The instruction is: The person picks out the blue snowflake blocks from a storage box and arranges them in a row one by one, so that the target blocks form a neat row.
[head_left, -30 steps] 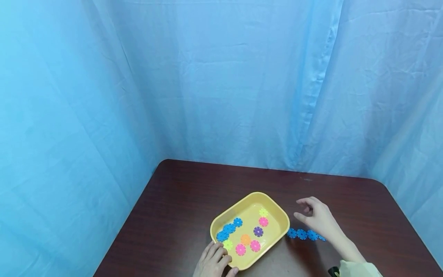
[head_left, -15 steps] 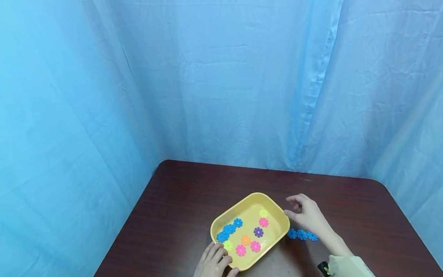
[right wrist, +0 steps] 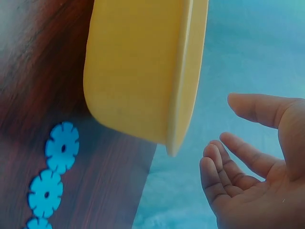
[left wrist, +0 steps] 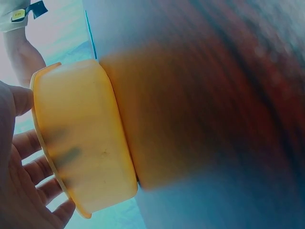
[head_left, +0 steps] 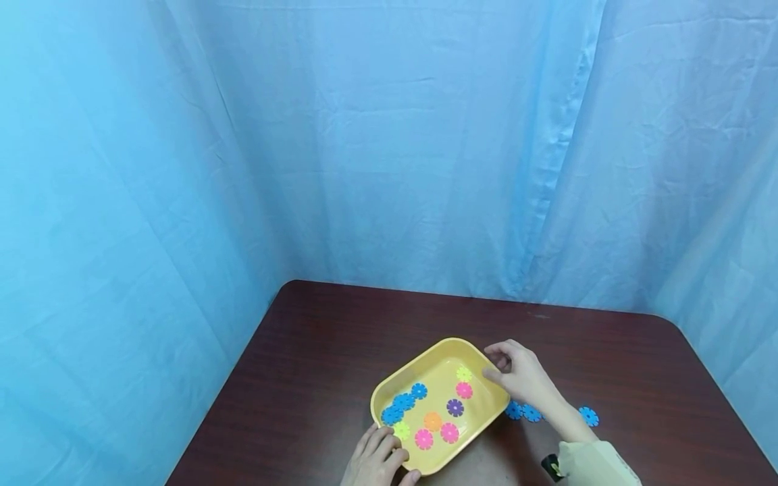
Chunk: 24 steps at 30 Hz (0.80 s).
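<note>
A yellow plastic basin [head_left: 440,378] sits on the table, holding several snowflake-shaped discs: overlapping blue discs [head_left: 402,403] at its left, plus pink discs [head_left: 449,433], yellow-green discs [head_left: 464,374], an orange disc [head_left: 433,422] and a purple disc [head_left: 454,407]. My left hand [head_left: 372,460] grips the near-left rim, its fingertips over the edge, as the left wrist view shows too. Over the right rim hovers my right hand [head_left: 524,379]. In the right wrist view, that hand [right wrist: 257,162] has loosely bent fingers, the thumb apart, and nothing between them.
Blue discs [head_left: 531,413] lie in a row on the dark brown table [head_left: 328,351], right of the basin and partly behind my right forearm. Another blue disc [head_left: 588,416] lies farther right. Light blue curtains [head_left: 389,148] hang around the table.
My right hand has moved left from beside the basin to above its right rim. The far-right blue disc has come into view from behind the forearm. My left hand has stayed put.
</note>
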Motion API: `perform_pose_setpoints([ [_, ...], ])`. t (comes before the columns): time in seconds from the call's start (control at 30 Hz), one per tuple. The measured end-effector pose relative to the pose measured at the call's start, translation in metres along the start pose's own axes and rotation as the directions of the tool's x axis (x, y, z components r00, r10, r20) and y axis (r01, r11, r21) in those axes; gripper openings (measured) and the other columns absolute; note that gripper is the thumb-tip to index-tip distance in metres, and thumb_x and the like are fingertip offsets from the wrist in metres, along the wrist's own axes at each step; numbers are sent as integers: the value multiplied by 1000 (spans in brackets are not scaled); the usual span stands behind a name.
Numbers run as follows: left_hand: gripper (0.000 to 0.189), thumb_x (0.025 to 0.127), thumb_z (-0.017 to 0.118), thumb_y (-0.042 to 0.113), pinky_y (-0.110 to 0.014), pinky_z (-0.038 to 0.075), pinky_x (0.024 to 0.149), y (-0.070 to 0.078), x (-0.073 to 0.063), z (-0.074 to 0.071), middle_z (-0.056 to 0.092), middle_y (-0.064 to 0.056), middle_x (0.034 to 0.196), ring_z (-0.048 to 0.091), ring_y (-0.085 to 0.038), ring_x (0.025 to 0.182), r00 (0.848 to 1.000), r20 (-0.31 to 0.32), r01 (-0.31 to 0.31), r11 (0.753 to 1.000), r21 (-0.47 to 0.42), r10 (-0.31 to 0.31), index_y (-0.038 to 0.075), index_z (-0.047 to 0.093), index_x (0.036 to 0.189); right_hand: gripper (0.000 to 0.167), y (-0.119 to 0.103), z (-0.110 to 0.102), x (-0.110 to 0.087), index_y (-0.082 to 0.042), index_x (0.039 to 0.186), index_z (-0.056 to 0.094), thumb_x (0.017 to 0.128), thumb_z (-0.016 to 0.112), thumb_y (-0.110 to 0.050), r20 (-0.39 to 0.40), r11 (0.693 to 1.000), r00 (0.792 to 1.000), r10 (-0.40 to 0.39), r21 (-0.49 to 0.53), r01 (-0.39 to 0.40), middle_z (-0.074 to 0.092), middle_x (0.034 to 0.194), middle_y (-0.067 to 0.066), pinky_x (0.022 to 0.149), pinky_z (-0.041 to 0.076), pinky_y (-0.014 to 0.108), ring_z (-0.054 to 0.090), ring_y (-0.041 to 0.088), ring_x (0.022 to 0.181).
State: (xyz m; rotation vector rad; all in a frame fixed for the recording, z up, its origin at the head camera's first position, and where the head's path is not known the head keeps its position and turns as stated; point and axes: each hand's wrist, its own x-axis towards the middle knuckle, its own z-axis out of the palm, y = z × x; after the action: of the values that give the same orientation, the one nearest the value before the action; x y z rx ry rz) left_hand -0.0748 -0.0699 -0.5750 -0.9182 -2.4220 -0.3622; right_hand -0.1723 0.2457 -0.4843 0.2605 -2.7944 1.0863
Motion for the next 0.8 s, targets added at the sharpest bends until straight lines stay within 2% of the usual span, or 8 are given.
perform_pose_setpoints([
  [0.2,22,91,67,47,-45,49,96,1,1,0,52,12,92,54,-13,107,1000,28,11,1000,-10,-11,27,61,84,34,-4,13,5,2,111,69,81,81,-8,20,1000,999,-30,5,30,58,91,2,67,49,29,51,17,77],
  [0.33,22,93,66,47,-46,49,95,2,1,0,52,13,92,54,-13,108,999,44,21,1000,-20,-20,27,61,84,35,-7,20,8,1,111,69,80,81,-9,30,1000,999,-27,6,27,60,93,1,68,49,30,51,16,79],
  [0.6,23,90,69,47,-44,49,96,1,0,1,51,13,91,54,-12,107,1000,8,15,1000,-8,-15,27,60,83,33,-13,29,12,-2,109,70,80,81,-9,47,1000,999,-15,13,14,61,95,1,69,48,30,52,16,79],
  [0.8,23,90,69,47,-44,49,96,0,0,1,51,13,91,54,-12,107,1000,10,14,1000,-7,-14,27,60,83,34,-17,32,14,1,111,69,80,81,-9,52,1000,999,-12,15,11,62,96,6,70,49,31,52,15,79],
])
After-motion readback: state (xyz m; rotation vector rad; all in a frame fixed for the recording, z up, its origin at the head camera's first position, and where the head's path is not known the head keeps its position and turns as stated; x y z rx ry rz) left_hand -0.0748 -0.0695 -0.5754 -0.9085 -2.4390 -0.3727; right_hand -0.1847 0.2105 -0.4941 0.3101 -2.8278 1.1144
